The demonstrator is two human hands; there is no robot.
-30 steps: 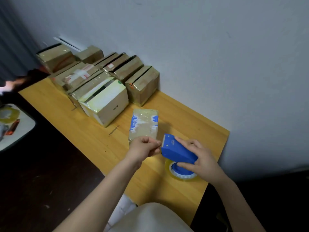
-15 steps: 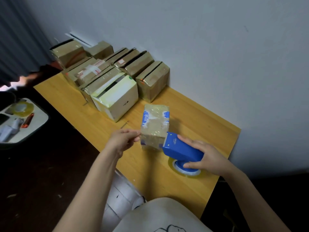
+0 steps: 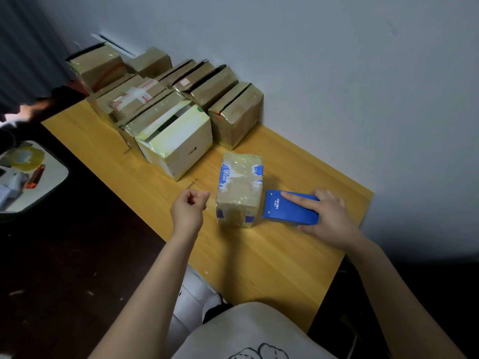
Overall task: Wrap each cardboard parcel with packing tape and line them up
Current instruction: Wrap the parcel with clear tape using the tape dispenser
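Right hand [image 3: 330,220] fingers clasp the blue dispenser [image 3: 291,211]; left hand [image 3: 188,209] fingers curl, hold unclear.

One wrapped parcel [image 3: 239,187] apart; about eight parcels [image 3: 176,143] massed behind, hard to separate; one blue tape dispenser [image 3: 290,212]; one tape roll [image 3: 27,158].

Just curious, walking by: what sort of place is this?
Probably a makeshift packing corner: taped cardboard parcels lined along the wall, a blue tape dispenser, a plain wooden table.
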